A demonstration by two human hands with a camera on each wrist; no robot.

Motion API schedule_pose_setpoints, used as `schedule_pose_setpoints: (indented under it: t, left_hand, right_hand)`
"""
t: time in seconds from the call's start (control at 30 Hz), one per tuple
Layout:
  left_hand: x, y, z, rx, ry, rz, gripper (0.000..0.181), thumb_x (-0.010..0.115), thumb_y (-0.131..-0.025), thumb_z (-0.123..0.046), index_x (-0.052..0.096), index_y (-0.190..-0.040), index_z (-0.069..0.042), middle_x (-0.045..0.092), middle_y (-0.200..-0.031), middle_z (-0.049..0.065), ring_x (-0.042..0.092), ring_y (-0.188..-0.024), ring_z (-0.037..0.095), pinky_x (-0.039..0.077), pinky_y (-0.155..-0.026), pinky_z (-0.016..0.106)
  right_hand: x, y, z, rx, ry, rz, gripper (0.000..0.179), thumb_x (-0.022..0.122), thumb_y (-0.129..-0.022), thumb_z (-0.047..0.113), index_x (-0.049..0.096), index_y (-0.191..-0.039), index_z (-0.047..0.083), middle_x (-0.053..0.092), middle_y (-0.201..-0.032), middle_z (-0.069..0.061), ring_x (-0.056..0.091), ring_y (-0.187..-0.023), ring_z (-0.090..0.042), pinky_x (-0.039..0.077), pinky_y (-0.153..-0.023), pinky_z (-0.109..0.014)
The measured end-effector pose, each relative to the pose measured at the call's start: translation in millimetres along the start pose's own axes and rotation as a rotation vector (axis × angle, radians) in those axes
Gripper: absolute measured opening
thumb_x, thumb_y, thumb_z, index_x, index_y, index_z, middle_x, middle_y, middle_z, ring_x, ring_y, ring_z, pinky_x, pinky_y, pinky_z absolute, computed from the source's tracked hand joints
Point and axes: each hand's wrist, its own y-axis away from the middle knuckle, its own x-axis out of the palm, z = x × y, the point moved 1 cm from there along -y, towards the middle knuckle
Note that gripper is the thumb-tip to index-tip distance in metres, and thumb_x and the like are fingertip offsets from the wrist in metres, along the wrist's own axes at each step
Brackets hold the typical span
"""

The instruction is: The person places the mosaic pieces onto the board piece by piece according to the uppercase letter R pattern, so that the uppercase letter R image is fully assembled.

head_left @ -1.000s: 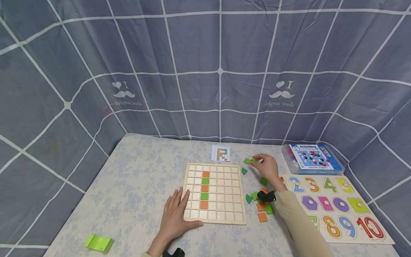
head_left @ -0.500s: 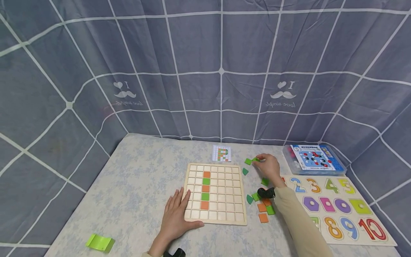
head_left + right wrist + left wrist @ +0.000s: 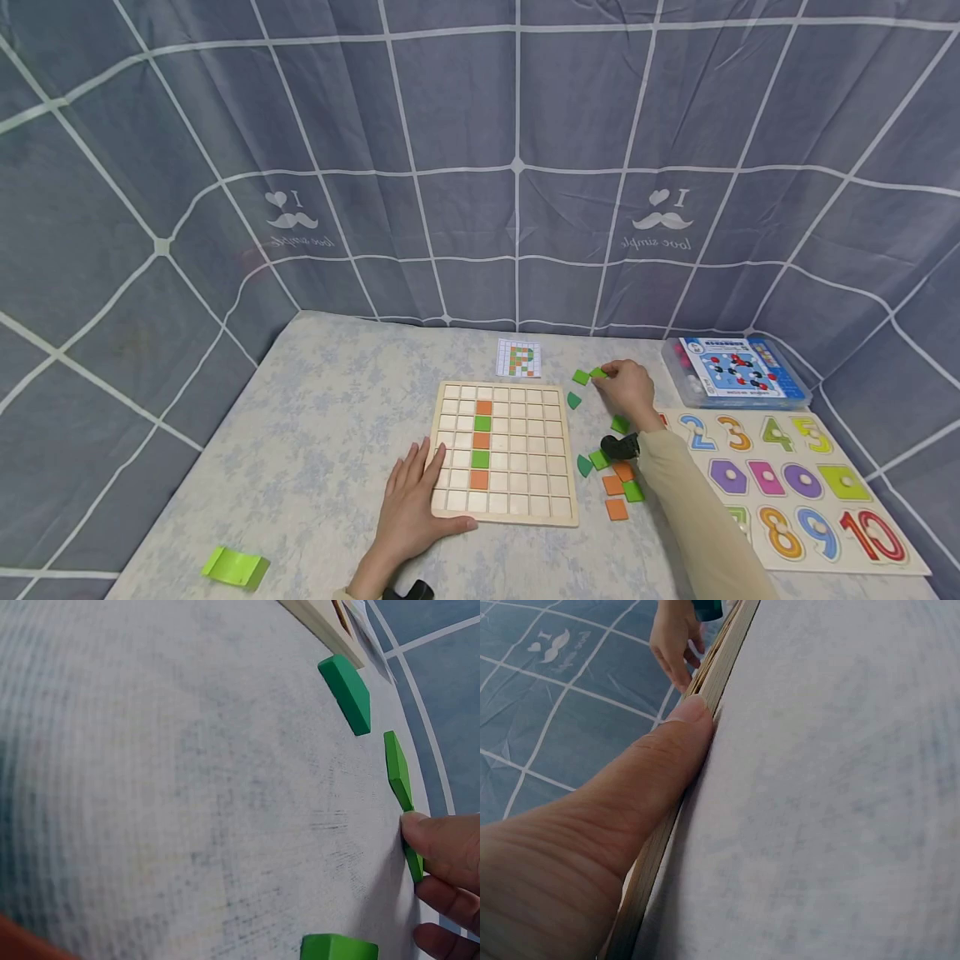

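A wooden grid board (image 3: 525, 467) lies on the table, with a column of orange and green square tiles (image 3: 481, 442) set in its left part. My left hand (image 3: 407, 517) rests at the board's lower left corner, fingers spread along the left side. In the left wrist view its thumb (image 3: 656, 769) presses the board's edge. Beyond the board's far right corner, my right hand (image 3: 628, 390) pinches a light green square tile (image 3: 412, 859) between thumb and fingers, low over the cloth. Another green square tile (image 3: 397, 771) touches or nearly touches it. A dark green quarter-round piece (image 3: 349, 694) lies nearby.
Several orange and green tiles (image 3: 617, 509) lie right of the board. A pattern card (image 3: 518, 358) lies behind it. Farther right are a number puzzle board (image 3: 795, 492) and a plastic box (image 3: 735, 372). A green curved piece (image 3: 235, 568) sits front left.
My right hand has shifted very slightly to the right with its fingers at the green tile. The left hand stays on the board. The camera view has shifted a little.
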Motion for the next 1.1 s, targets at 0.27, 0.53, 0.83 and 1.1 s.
schedule_pose_setpoints:
  t: [0.27,0.53,0.83,1.1]
  left_hand:
    - [0.1,0.3,-0.1,0.007,-0.01,-0.01,0.113,0.073,-0.062,-0.069,0.034,-0.148,-0.005,0.027,-0.15,0.022,0.016,-0.139,0.038,0.013,-0.108,0.056]
    - [0.0,0.5,-0.3,0.01,-0.007,-0.016,0.113,0.074,-0.062,-0.068,0.035,-0.147,-0.005,0.027,-0.15,0.022,0.016,-0.139,0.038,0.013,-0.108,0.057]
    - [0.9,0.2,0.0,0.003,-0.001,-0.001,0.113,0.073,-0.062,-0.069,0.034,-0.148,-0.006,0.025,-0.151,0.021,0.015,-0.14,0.037,0.013,-0.108,0.056]
    - [-1.6,0.3,-0.8,-0.007,0.0,0.004,0.114,0.073,-0.062,-0.069,0.034,-0.148,-0.006,0.025,-0.151,0.022,0.014,-0.14,0.037,0.012,-0.108,0.056]
  right_hand:
    - [-0.8,-0.3,2.0,0.018,0.013,0.008,0.031,0.072,-0.083,0.021,0.069,-0.104,-0.002,0.066,-0.096,-0.016,0.061,-0.086,-0.033,0.048,-0.072,-0.047]
    - [-2.9,2.5,1.3,0.038,0.004,0.019,0.027,0.073,-0.081,0.019,0.06,-0.096,0.001,0.058,-0.085,-0.011,0.055,-0.075,-0.028,0.042,-0.064,-0.04]
    - [-7.6,6.9,2.1,0.045,-0.048,-0.031,0.02,0.072,-0.083,0.02,0.06,-0.09,0.006,0.06,-0.08,-0.008,0.055,-0.067,-0.024,0.04,-0.055,-0.035]
    - [-10.4,20.3,16.2,0.001,-0.147,-0.052,0.019,0.069,-0.086,0.02,0.065,-0.093,0.003,0.063,-0.08,-0.008,0.058,-0.067,-0.024,0.043,-0.059,-0.036]
